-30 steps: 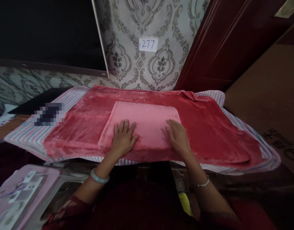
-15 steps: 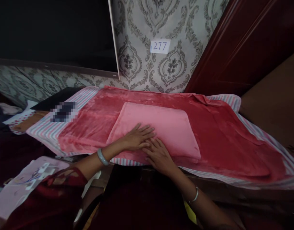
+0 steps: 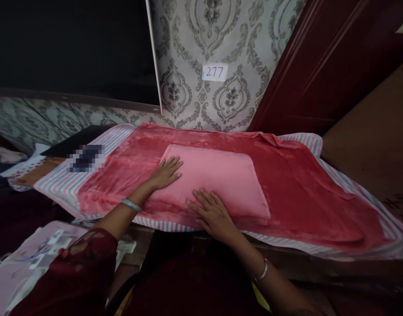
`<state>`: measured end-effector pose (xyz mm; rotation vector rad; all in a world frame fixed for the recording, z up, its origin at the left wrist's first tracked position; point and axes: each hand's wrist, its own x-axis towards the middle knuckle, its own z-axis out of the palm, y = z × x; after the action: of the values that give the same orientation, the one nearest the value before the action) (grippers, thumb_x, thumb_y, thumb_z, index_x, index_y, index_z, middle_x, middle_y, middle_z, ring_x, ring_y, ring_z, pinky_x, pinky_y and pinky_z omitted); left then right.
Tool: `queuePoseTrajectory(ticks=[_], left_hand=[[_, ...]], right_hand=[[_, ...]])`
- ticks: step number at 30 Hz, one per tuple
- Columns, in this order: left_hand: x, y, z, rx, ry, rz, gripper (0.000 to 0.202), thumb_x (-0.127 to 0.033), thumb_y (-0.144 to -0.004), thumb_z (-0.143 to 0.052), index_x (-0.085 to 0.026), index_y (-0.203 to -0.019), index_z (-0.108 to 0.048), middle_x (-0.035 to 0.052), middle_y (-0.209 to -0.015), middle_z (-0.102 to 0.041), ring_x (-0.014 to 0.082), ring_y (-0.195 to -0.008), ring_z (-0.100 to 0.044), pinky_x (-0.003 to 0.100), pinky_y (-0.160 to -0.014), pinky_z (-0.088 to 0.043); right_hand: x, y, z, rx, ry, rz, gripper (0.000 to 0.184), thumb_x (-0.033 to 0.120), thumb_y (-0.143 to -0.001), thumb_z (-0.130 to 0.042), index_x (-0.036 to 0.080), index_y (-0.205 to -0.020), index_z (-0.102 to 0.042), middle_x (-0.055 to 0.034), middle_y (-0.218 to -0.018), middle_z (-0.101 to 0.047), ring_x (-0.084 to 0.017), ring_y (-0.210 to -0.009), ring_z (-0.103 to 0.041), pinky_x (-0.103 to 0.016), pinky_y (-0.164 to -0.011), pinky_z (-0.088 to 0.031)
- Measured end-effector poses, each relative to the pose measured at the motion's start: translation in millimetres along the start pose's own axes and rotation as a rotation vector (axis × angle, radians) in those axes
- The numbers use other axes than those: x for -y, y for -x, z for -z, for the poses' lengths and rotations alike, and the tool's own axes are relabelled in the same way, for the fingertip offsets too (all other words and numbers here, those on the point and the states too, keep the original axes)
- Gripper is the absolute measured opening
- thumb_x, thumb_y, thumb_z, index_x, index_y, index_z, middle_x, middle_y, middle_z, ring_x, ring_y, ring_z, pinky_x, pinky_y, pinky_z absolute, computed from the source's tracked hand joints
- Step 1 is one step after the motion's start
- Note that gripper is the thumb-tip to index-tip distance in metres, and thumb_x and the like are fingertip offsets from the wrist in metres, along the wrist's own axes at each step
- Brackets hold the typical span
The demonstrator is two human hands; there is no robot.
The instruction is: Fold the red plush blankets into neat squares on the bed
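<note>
A pink folded cushion-like bundle (image 3: 217, 175) of soft cloth lies in the middle of a red plush blanket (image 3: 300, 197). My left hand (image 3: 166, 172) rests flat on the bundle's left end, fingers spread. On its near edge lies my right hand (image 3: 212, 215), palm down with the fingers apart. Neither hand grasps anything. Whether the bundle is a pillow or a folded blanket I cannot tell.
Beneath the red blanket a striped cloth (image 3: 61, 186) covers the table. A blurred dark item (image 3: 86, 158) sits at its left end. Behind are a television (image 3: 73, 52), a patterned wall with a "277" paper (image 3: 215, 72), and a dark red door frame (image 3: 293, 70). A pink bag-like item (image 3: 10, 272) is at lower left.
My left hand has slid left across the pink bundle, away from my right hand. The right hand stays near the front edge. The camera view has shifted slightly.
</note>
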<state>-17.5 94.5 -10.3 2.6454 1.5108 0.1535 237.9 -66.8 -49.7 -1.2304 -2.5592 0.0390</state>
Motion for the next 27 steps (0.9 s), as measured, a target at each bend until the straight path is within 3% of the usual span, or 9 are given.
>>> queuePoseTrajectory(ticks=[3,6,8,12,16,18,22,25,27], left_hand=[[-16,10,8.7,-0.019,-0.007,0.031,0.063,-0.050,-0.103,-0.038,-0.021,-0.158,-0.039,0.0135,-0.170,-0.027,0.0285,-0.158,-0.021,0.055,-0.127,-0.018],[-42,25,11.2,-0.115,-0.034,-0.007,0.062,-0.049,-0.102,-0.039,-0.019,-0.157,-0.041,0.0154,-0.168,-0.029,0.0300,-0.158,-0.022,0.056,-0.127,-0.018],[-58,34,8.3,-0.140,-0.043,-0.026,0.064,-0.048,-0.103,-0.039,-0.017,-0.159,-0.038,0.0159,-0.169,-0.026,0.0301,-0.158,-0.019,0.057,-0.128,-0.017],[-72,39,-2.7,-0.103,-0.068,0.092,0.069,-0.050,-0.101,-0.043,-0.015,-0.160,-0.036,0.0189,-0.170,-0.021,0.0344,-0.159,-0.016,0.061,-0.127,-0.016],[-69,38,-10.4,-0.092,-0.082,0.163,0.068,-0.054,-0.100,-0.044,-0.022,-0.160,-0.037,0.0147,-0.170,-0.024,0.0368,-0.158,-0.016,0.067,-0.125,-0.016],[-68,38,-11.7,-0.096,-0.077,0.165,0.068,-0.055,-0.100,-0.044,-0.024,-0.160,-0.036,0.0134,-0.169,-0.025,0.0370,-0.158,-0.017,0.068,-0.124,-0.017],[-67,40,-11.8,-0.111,-0.072,0.150,0.068,-0.055,-0.100,-0.042,-0.024,-0.160,-0.037,0.0128,-0.169,-0.025,0.0366,-0.158,-0.018,0.068,-0.124,-0.019],[-69,41,-11.8,-0.126,-0.070,0.153,0.067,-0.056,-0.100,-0.042,-0.025,-0.159,-0.038,0.0120,-0.169,-0.027,0.0363,-0.157,-0.019,0.067,-0.124,-0.020],[-70,41,-11.9,-0.128,-0.068,0.160,0.067,-0.057,-0.100,-0.042,-0.026,-0.159,-0.038,0.0118,-0.169,-0.028,0.0366,-0.157,-0.020,0.067,-0.124,-0.020]], right_hand=[[-5,-5,14,0.053,-0.081,0.000,0.063,0.031,-0.096,-0.064,0.034,-0.156,-0.045,-0.0051,-0.168,-0.031,-0.027,-0.156,-0.026,-0.054,-0.125,-0.024],[-20,-21,33,0.089,-0.234,0.031,0.048,0.036,-0.102,-0.053,0.028,-0.150,-0.055,-0.0079,-0.156,-0.052,-0.024,-0.146,-0.045,-0.047,-0.121,-0.036],[-32,-39,43,0.064,-0.271,0.030,0.048,0.036,-0.105,-0.046,0.025,-0.151,-0.054,-0.0082,-0.150,-0.058,-0.022,-0.142,-0.050,-0.044,-0.119,-0.039],[-57,-77,48,0.127,-0.132,-0.027,0.060,0.042,-0.104,-0.048,0.027,-0.161,-0.037,-0.0086,-0.166,-0.035,-0.027,-0.155,-0.029,-0.051,-0.124,-0.028],[-90,-91,45,0.253,0.014,-0.074,0.062,0.052,-0.105,-0.043,0.031,-0.162,-0.033,-0.0059,-0.172,-0.021,-0.030,-0.159,-0.014,-0.061,-0.125,-0.016],[-110,-86,46,0.238,0.068,-0.184,0.060,0.052,-0.106,-0.038,0.032,-0.162,-0.033,-0.0038,-0.172,-0.019,-0.029,-0.159,-0.012,-0.061,-0.125,-0.014],[-145,-64,47,0.141,0.151,-0.573,0.060,0.049,-0.107,-0.033,0.030,-0.163,-0.029,-0.0040,-0.173,-0.017,-0.029,-0.159,-0.013,-0.061,-0.125,-0.015],[-156,-54,43,0.063,0.151,-0.811,0.061,0.050,-0.107,-0.029,0.030,-0.164,-0.027,-0.0049,-0.174,-0.014,-0.031,-0.159,-0.011,-0.064,-0.121,-0.023],[-157,-52,40,0.042,0.109,-0.882,0.062,0.053,-0.106,-0.027,0.031,-0.165,-0.025,-0.0044,-0.174,-0.012,-0.033,-0.159,-0.009,-0.065,-0.117,-0.030]])
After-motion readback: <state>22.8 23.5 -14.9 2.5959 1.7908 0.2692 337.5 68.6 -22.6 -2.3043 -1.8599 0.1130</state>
